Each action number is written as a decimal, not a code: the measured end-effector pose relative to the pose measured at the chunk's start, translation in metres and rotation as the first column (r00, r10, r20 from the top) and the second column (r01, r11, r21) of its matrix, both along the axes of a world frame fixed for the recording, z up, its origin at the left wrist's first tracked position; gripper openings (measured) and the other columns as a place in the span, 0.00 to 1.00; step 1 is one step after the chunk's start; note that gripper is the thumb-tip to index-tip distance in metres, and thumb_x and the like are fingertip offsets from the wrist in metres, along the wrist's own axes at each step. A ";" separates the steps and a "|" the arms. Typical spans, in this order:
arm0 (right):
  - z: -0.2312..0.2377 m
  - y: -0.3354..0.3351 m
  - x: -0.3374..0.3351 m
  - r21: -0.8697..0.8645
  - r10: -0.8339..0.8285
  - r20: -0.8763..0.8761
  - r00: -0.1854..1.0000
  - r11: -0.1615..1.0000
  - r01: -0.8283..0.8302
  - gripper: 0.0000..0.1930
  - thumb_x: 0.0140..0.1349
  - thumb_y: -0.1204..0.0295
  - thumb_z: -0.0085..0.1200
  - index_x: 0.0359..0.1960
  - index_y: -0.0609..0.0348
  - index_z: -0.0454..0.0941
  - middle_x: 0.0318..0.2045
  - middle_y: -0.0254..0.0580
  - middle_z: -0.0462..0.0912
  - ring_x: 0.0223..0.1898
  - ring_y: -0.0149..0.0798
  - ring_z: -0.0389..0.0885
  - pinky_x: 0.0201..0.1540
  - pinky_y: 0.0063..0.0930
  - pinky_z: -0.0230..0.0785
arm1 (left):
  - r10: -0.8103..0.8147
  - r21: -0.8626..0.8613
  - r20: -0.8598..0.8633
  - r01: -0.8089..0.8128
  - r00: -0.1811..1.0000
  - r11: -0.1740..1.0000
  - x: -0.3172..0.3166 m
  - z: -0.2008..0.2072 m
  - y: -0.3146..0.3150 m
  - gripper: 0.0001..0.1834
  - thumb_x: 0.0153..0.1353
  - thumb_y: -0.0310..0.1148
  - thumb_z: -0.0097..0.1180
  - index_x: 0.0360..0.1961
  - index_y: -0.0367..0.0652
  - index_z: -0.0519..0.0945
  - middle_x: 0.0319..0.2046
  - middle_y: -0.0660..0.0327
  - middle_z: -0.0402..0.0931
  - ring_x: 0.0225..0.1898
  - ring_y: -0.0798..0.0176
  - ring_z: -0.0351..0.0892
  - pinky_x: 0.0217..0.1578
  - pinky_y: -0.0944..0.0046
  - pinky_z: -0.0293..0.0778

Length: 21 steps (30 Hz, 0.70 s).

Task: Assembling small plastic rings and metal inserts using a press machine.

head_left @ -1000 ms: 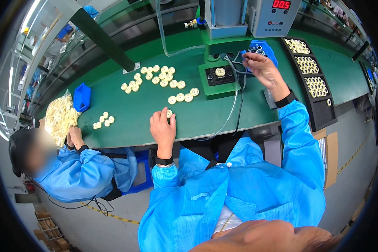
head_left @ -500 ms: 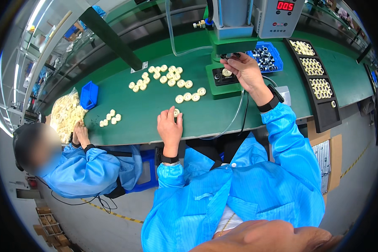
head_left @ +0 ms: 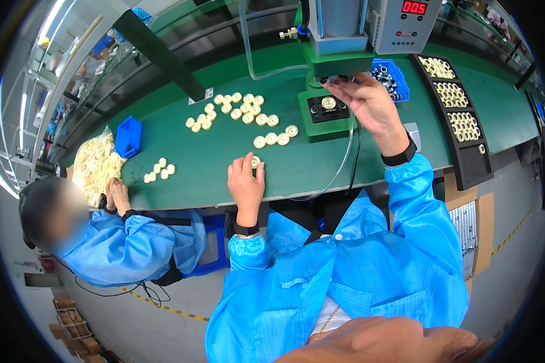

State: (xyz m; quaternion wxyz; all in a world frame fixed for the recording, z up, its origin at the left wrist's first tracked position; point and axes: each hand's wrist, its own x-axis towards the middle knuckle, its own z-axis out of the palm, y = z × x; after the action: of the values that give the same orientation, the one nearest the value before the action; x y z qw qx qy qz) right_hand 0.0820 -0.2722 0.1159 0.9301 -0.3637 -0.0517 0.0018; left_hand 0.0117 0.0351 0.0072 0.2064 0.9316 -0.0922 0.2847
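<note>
My left hand [head_left: 246, 186] rests on the green table near its front edge, thumb and forefinger closed around a cream plastic wheel [head_left: 255, 161]. My right hand [head_left: 375, 112] is raised under the head of a green bench press [head_left: 339, 63]. Its fingers are closed beside the press tip; what they pinch there is small, dark and partly hidden. Below them another cream wheel [head_left: 328, 103] sits on the black fixture [head_left: 315, 111] of the press. Several cream wheels [head_left: 271, 139] lie in a short row between my hands, with a larger group [head_left: 248, 109] farther back.
A blue bin [head_left: 399, 81] of small metal rings stands right of the press. Farther right lies a black tray [head_left: 466, 158] with cream wheels. A grey control box [head_left: 404, 27] is behind. At left, a co-worker's hands [head_left: 117, 195] are beside a bag of cream parts [head_left: 94, 163] and a blue box [head_left: 128, 138].
My right hand has shifted slightly right and its fingers have spread somewhat, leaving the wheel on the fixture more exposed. My left hand stays at its wheel.
</note>
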 end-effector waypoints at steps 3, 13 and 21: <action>-0.003 -0.012 -0.007 -0.046 0.134 0.142 0.981 0.991 -0.129 0.24 0.61 0.87 0.44 0.60 0.71 0.66 0.62 0.59 0.67 0.60 0.54 0.73 0.63 0.45 0.70 | -0.015 -0.001 0.009 0.015 1.000 1.000 0.002 0.000 0.000 0.18 0.52 0.30 0.67 0.46 0.40 0.81 0.38 0.54 0.77 0.38 0.49 0.76 0.39 0.53 0.73; -0.075 -0.126 -0.103 -0.746 -0.043 0.453 0.891 -0.565 0.352 0.27 0.61 0.65 0.59 0.61 0.62 0.70 0.61 0.52 0.73 0.63 0.58 0.69 0.63 0.56 0.61 | 0.007 0.061 -0.001 -0.007 1.000 0.998 0.001 0.001 0.001 0.18 0.53 0.31 0.67 0.47 0.42 0.81 0.39 0.55 0.77 0.39 0.49 0.75 0.40 0.52 0.73; -0.095 -0.120 -0.113 -0.766 -0.071 0.453 0.888 -0.542 0.347 0.37 0.53 0.60 0.66 0.63 0.60 0.67 0.65 0.48 0.67 0.69 0.54 0.61 0.63 0.51 0.60 | 0.037 0.100 -0.009 -0.036 0.999 0.994 0.000 0.002 -0.004 0.19 0.54 0.32 0.67 0.47 0.42 0.81 0.40 0.55 0.77 0.39 0.49 0.75 0.39 0.53 0.73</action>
State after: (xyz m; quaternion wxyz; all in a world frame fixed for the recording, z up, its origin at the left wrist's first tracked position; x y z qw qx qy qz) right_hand -0.0306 -0.3919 0.0214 0.1261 -0.9733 -0.0177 -0.1910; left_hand 0.0120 0.0311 0.0087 0.1550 0.9438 -0.0883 0.2783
